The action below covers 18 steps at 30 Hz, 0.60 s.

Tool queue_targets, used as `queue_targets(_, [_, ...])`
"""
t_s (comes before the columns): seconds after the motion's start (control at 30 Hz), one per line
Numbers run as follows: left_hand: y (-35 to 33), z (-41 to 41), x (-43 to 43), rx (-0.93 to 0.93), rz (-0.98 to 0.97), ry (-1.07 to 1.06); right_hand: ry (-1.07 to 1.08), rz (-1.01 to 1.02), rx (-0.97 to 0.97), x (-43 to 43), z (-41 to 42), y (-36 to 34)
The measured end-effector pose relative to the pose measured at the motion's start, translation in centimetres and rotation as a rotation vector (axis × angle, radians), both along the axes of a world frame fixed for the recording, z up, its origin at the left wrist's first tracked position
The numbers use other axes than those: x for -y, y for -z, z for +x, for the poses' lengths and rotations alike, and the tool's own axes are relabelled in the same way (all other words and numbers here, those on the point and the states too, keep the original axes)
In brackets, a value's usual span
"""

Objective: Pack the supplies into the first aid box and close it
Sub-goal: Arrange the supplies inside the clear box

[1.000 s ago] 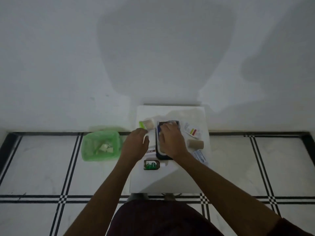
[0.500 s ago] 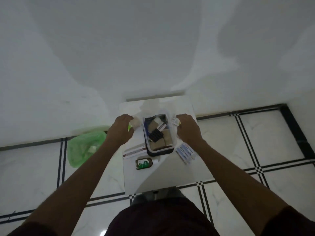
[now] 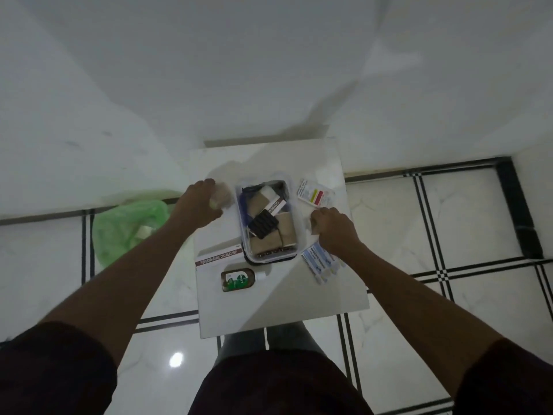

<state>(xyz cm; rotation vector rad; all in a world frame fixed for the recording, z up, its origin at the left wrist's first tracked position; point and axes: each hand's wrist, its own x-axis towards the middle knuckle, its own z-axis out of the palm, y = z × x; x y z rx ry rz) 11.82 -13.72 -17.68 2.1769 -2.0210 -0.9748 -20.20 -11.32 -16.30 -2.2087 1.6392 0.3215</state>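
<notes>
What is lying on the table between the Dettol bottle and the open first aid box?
In the head view, only bare white table separates the Dettol bottle from the first aid box. The povidone-iodine ointment carton lies just left of that gap.

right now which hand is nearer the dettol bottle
Left. The left hand is up and left of the bottle, across the ointment carton; the right hand is farther right.

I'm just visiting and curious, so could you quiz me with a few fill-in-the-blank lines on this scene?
1. The box on the table has no ____ on it.
2. The brown bottle lies on its ____.
3. The bag on the floor is ____.

Missing words: lid; side; green.
</notes>
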Motion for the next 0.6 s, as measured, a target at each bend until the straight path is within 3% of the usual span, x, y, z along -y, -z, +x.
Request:
queue_targets(0.13, [-1.6,-0.3,0.0,-0.058,-0.143,-0.123,-0.001,-0.04,0.015,0.6,-0.4,-0.7])
queue_targets(0.27, [-5.5,0.0,0.0,-0.11,-0.345,-0.145,0.045,-0.281,0.128,1.0,-0.2,-5.1])
queue_targets(0.43, [-8.9,-3.3,1.3,-0.236,-0.35,0.125,-0.194,-0.464,0.358,-1.6,3.9,-8.2])
queue_targets(0.53, [-8.3,-6.2,2.0,-0.213,-0.301,0.269,-0.35,-0.49,0.274,-2.5,5.7,-5.3])
queue_targets(0.6, [-7.5,-6.9,1.7,-0.208,-0.278,0.314,-0.33,-0.512,0.241,-2.2,6.0,-3.9])
